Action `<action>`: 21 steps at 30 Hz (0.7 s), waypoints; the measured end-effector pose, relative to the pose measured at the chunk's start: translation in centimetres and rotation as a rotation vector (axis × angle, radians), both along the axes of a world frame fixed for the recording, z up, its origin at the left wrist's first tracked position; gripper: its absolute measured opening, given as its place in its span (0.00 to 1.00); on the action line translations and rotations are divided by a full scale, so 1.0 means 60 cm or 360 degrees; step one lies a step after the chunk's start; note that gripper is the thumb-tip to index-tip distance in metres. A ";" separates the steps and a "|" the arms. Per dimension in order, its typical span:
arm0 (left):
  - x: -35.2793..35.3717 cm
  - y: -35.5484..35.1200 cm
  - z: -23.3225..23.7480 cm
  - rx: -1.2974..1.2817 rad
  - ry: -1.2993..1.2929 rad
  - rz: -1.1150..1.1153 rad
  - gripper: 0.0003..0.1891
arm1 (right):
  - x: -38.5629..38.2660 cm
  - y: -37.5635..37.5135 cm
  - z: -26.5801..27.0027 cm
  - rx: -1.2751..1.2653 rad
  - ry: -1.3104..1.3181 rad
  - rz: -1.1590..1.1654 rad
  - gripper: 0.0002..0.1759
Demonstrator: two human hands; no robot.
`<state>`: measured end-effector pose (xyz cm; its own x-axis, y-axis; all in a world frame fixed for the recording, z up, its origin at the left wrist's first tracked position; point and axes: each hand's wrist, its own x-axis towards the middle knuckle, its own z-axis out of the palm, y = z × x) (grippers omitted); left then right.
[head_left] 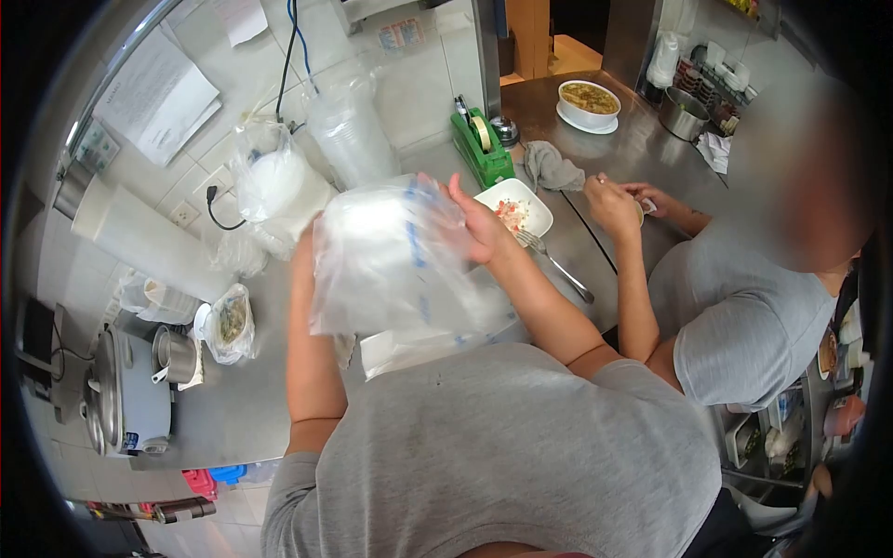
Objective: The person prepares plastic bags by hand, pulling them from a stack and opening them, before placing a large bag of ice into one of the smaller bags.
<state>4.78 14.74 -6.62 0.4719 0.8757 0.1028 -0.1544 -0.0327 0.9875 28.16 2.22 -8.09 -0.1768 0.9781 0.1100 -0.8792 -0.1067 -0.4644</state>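
A clear plastic bag with blue print (372, 256) hangs between my two hands above the steel counter, with something white showing inside its upper part. My right hand (476, 221) grips its right side, thumb raised. Most of my left hand (312, 232) is hidden behind the bag's left edge. Below the bag lies a white packet (381, 353) near my body. Just right of my right hand are a white square dish with chopped red and white food (517, 208) and a fork (569, 279).
Beyond my right hand stands a green tape dispenser (482, 153). A co-worker in grey (744, 307) works at the right, near a soup bowl (588, 102) and a cloth (551, 167). Bagged containers (274, 181), a bag of food (231, 325) and a rice cooker (139, 391) stand left.
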 end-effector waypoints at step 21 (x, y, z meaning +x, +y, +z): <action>0.054 -0.145 -0.268 -0.0550 -0.0375 0.0900 0.09 | -0.128 -0.036 -0.205 -0.0734 -0.0150 -0.1268 0.18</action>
<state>8.02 6.03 -22.72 -0.0660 0.9810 -0.1823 -0.4174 0.1387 0.8981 20.49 0.09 -20.41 0.5785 0.7580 -0.3013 -0.7331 0.3211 -0.5996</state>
